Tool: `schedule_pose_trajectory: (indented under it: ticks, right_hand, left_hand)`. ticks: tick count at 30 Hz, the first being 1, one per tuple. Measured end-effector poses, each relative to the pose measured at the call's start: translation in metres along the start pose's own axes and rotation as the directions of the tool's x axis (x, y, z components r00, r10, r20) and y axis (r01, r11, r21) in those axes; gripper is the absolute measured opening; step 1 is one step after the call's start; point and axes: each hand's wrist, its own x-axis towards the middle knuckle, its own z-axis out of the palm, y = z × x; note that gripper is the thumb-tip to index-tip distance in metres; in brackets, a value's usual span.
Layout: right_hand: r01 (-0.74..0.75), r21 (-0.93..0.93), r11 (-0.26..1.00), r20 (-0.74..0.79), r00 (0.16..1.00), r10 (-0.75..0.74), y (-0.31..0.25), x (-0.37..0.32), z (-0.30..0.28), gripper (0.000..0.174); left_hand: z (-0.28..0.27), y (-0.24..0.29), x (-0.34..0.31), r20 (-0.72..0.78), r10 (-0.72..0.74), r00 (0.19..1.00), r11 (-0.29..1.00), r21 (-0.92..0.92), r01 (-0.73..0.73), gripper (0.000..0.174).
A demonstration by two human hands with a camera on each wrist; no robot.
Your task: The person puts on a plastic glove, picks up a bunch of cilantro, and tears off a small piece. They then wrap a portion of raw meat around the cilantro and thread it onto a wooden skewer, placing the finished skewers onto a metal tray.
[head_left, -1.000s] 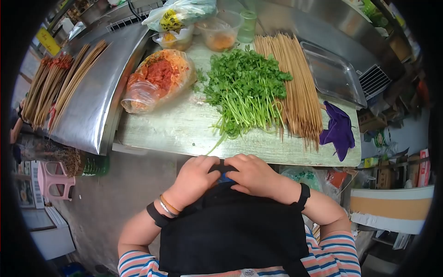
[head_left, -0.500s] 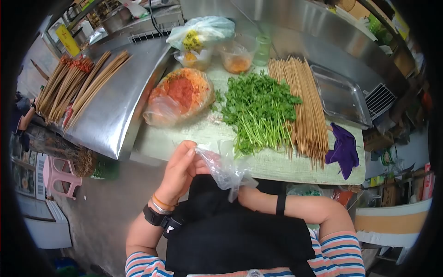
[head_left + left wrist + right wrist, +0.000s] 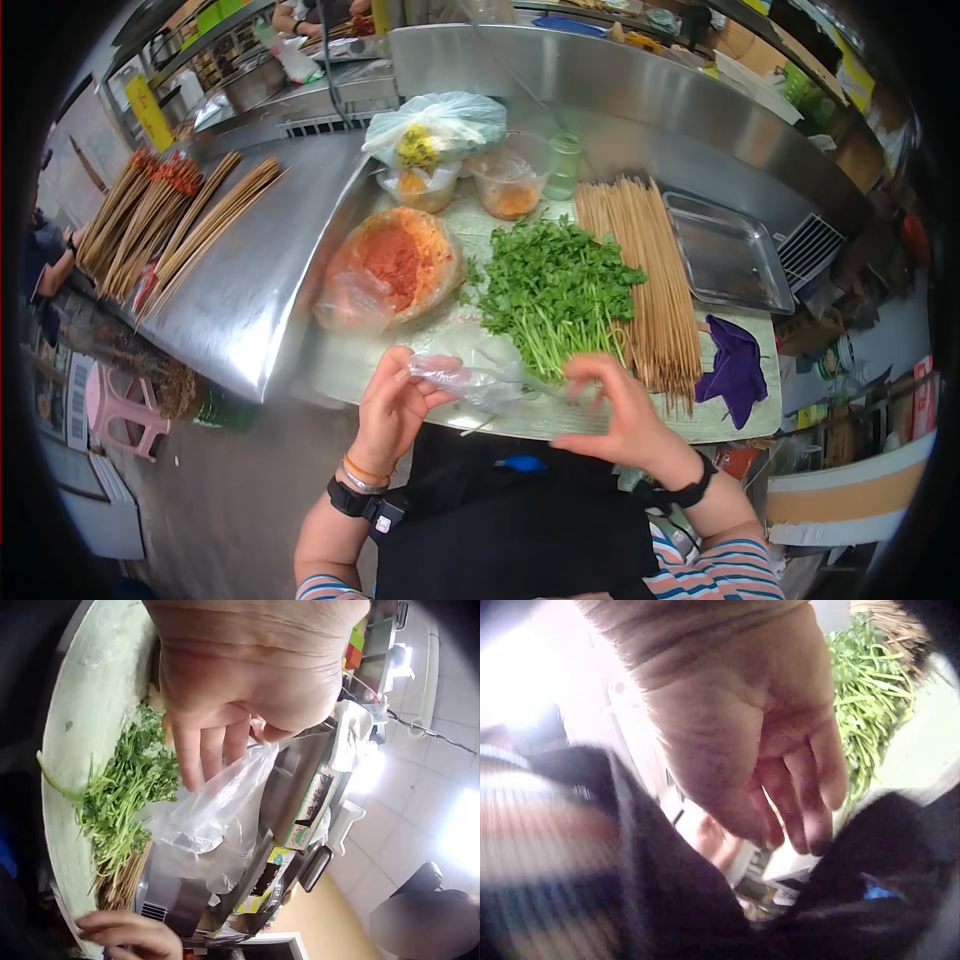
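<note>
My left hand (image 3: 392, 405) pinches a crumpled piece of thin clear plastic film (image 3: 475, 385) between thumb and fingers, above the table's front edge. In the left wrist view the film (image 3: 206, 825) hangs loosely from the fingertips and widens downward. My right hand (image 3: 625, 415) is at the film's right end, thumb and fingers apart in a loose curve. Nothing shows in its grasp in the right wrist view, where the hand (image 3: 757, 742) hangs before the black apron (image 3: 855, 900). Just behind the film lies a heap of leafy green herbs (image 3: 555, 285).
Left of the herbs sits a plastic bag of red and orange food (image 3: 395, 270). Bamboo skewers (image 3: 645, 290), a metal tray (image 3: 725, 250) and a purple cloth (image 3: 735, 370) lie to the right. Behind stand plastic tubs (image 3: 510, 180) and a green glass (image 3: 563, 165). Loaded skewers (image 3: 150, 215) rest on steel at left.
Both hands were together at the apron; then the plastic film appeared in the left hand. Now the film is over the table edge, and the right hand has come up beside it, fingers apart.
</note>
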Motion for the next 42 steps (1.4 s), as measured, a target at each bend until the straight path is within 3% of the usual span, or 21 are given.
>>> schedule_pose_trajectory:
  ticks: [1, 3, 6, 8, 11, 13, 16, 20, 24, 25, 27, 30, 33, 36, 37, 39, 40, 42]
  right_hand:
    - [0.044, -0.026, 0.999, -0.182, 0.982, -0.048, -0.006, 0.01, 0.007, 0.024]
    - [0.083, -0.117, 0.99, -0.256, 0.96, -0.111, -0.007, 0.028, 0.024, 0.019]
    - [0.289, -0.211, 0.934, -0.198, 0.923, -0.33, 0.02, 0.03, 0.038, 0.017]
    - [0.439, -0.326, 0.837, -0.13, 0.856, -0.5, 0.021, 0.032, 0.041, 0.018]
    - [0.584, -0.357, 0.729, -0.014, 0.777, -0.629, 0.024, 0.028, 0.045, 0.018]
    - [0.66, -0.359, 0.66, 0.025, 0.714, -0.7, 0.025, 0.023, 0.043, 0.018]
    - [0.647, -0.353, 0.676, 0.205, 0.759, -0.619, 0.047, 0.007, 0.039, 0.017]
    - [0.494, -0.392, 0.776, 0.208, 0.87, -0.448, 0.066, -0.003, 0.027, 0.014]
    - [0.194, -0.292, 0.937, -0.109, 0.966, -0.234, 0.045, -0.007, 0.012, 0.022]
    - [0.212, -0.178, 0.961, -0.103, 0.967, -0.232, 0.038, -0.004, 0.01, 0.022]
    - [0.239, 0.053, 0.97, -0.097, 0.968, -0.233, 0.021, 0.013, 0.012, 0.023]
    - [0.259, 0.102, 0.96, 0.056, 0.962, -0.266, -0.004, 0.045, 0.029, 0.03]
    - [0.242, 0.023, 0.97, -0.106, 0.965, -0.238, -0.021, 0.073, 0.044, 0.04]
    - [0.182, 0.004, 0.983, -0.162, 0.971, -0.179, -0.021, 0.089, 0.049, 0.048]
    - [0.143, 0.018, 0.99, -0.162, 0.977, -0.139, -0.021, 0.092, 0.051, 0.044]
    - [0.061, 0.044, 0.997, -0.175, 0.983, -0.053, -0.019, 0.098, 0.052, 0.036]
    - [0.026, 0.172, 0.985, -0.149, 0.989, 0.0, -0.012, 0.102, 0.052, 0.031]
    - [-0.06, 0.412, 0.909, -0.068, 0.993, 0.097, 0.007, 0.112, 0.045, 0.021]
  left_hand:
    - [0.004, -0.005, 0.001, -0.014, 0.018, 1.0, 1.0, -0.003, -0.018, 0.012]
    - [0.007, -0.014, 0.001, -0.055, 0.04, 0.998, 0.999, -0.004, -0.04, 0.015]
    - [0.004, -0.013, -0.002, -0.113, 0.037, 0.993, 0.999, -0.025, -0.041, 0.025]
    - [0.01, -0.006, -0.007, -0.114, -0.016, 0.993, 0.995, -0.099, 0.005, 0.029]
    - [0.01, -0.007, 0.0, -0.287, -0.145, 0.947, 0.914, 0.328, 0.239, 0.03]
    - [-0.006, -0.012, 0.005, -0.323, -0.119, 0.939, 0.96, 0.205, 0.192, 0.025]
    - [-0.019, -0.013, 0.012, -0.394, 0.002, 0.919, 0.994, 0.104, 0.042, 0.02]
    - [-0.021, -0.012, 0.016, -0.435, 0.059, 0.898, 0.99, 0.14, 0.003, 0.021]
    - [-0.012, -0.006, 0.02, -0.458, 0.097, 0.884, 0.966, 0.256, 0.026, 0.025]
    - [-0.007, -0.006, 0.022, -0.444, 0.093, 0.891, 0.968, 0.251, 0.024, 0.026]
    - [0.005, -0.005, 0.026, -0.41, 0.087, 0.908, 0.97, 0.242, 0.017, 0.028]
    - [0.025, -0.003, 0.034, -0.346, 0.116, 0.931, 0.956, 0.293, -0.01, 0.03]
    - [0.048, 0.011, 0.039, -0.214, 0.062, 0.975, 0.95, 0.314, 0.008, 0.044]
    - [0.06, 0.03, 0.042, -0.056, 0.078, 0.995, 0.919, 0.392, -0.05, 0.058]
    - [0.057, 0.037, 0.044, 0.041, 0.016, 0.999, 0.884, 0.467, -0.033, 0.068]
    - [0.063, 0.042, 0.047, 0.157, 0.029, 0.987, 0.755, 0.644, -0.124, 0.069]
    - [0.068, 0.045, 0.047, 0.214, 0.024, 0.976, 0.679, 0.714, -0.173, 0.07]
    - [0.076, 0.056, 0.055, 0.123, -0.089, 0.988, 0.718, 0.695, -0.022, 0.07]
